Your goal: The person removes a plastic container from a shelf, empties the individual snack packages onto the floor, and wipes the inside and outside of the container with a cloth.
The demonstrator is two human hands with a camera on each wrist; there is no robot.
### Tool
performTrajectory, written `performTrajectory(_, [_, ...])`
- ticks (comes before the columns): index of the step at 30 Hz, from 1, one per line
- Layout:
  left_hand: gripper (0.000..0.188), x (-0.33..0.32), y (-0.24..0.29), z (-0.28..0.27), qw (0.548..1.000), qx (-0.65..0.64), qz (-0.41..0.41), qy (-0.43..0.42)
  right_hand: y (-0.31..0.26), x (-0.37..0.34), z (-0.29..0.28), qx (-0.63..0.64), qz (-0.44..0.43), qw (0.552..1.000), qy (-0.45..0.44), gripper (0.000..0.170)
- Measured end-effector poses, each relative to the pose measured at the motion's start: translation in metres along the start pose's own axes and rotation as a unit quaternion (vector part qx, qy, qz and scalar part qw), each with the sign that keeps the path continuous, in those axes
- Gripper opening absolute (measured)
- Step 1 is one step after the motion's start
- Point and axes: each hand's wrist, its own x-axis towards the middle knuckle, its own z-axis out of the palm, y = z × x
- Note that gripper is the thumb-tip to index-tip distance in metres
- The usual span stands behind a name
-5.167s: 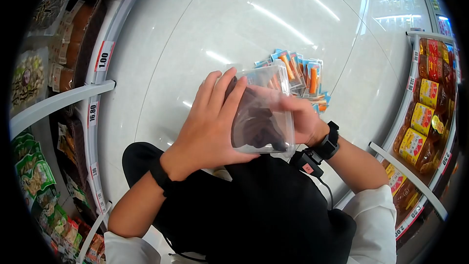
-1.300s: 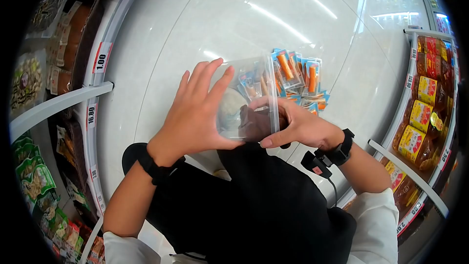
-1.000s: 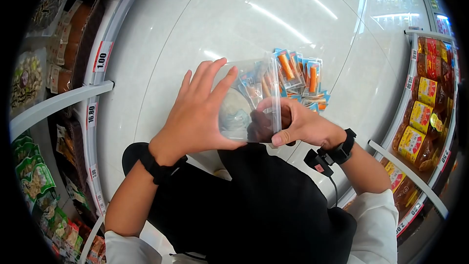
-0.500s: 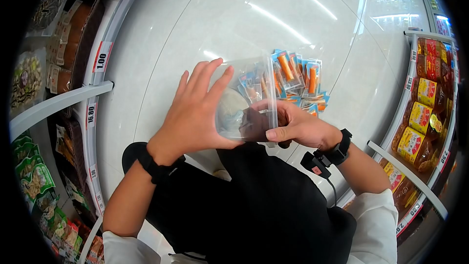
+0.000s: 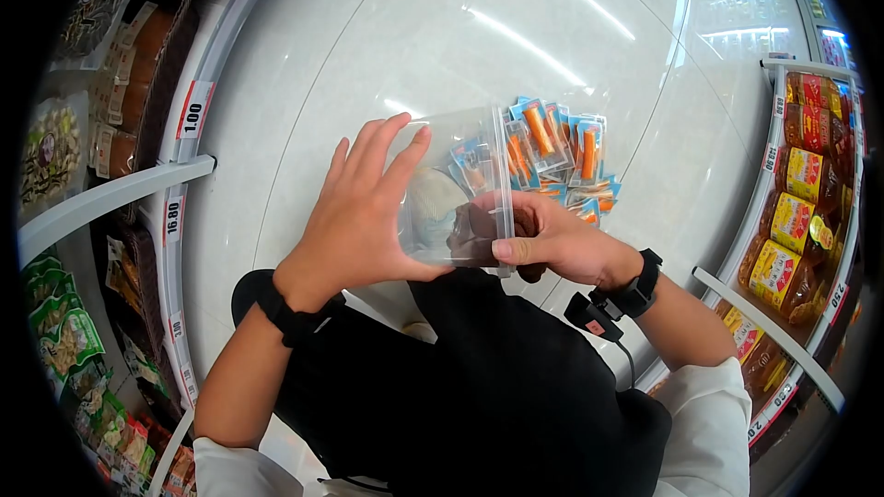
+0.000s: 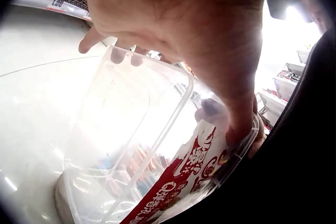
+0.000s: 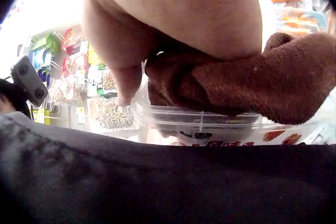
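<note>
A clear plastic tub [image 5: 451,143] lies on its side in mid-air in front of the lap, its mouth to the right. My left hand [image 5: 354,207] grips it, fingers over the far wall and thumb along the near one. In the left wrist view a red and white label [image 6: 181,179] shows on one wall. My right hand [image 5: 580,239] holds a brown cloth [image 7: 262,82] at the mouth, thumb outside the rim and fingers inside. Part of the cloth shows dark through the wall, and a fold hangs out over the rim in the right wrist view.
Several blue-edged packs [image 5: 557,143] with orange sticks lie piled on the tiled floor [image 5: 368,55] beyond the tub. Shelves with price tags [image 5: 191,109] and bagged goods stand at left. Another shelf of brown packs with yellow labels [image 5: 792,221] stands at right.
The cloth and right fingers were deeper in the tub about five seconds ago and are now at its mouth. Over the last second the tub and both hands have shifted slightly left.
</note>
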Motion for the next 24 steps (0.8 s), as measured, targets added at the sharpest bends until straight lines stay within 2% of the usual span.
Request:
performTrajectory(3, [0.114, 0.001, 0.002, 0.001, 1.000, -0.001, 0.002, 0.001, 0.004, 0.000, -0.002, 0.004, -0.019, 1.000, 0.000, 0.059])
performTrajectory(8, [0.114, 0.002, 0.004, 0.003, 1.000, -0.002, 0.000, 0.004, -0.003, -0.005, -0.003, -0.014, 0.002, 1.000, 0.005, 0.056])
performTrajectory(24, [0.114, 0.004, 0.004, 0.005, 1.000, 0.010, -0.003, 0.009, -0.004, -0.005, -0.007, 0.009, 0.009, 1.000, 0.009, 0.059])
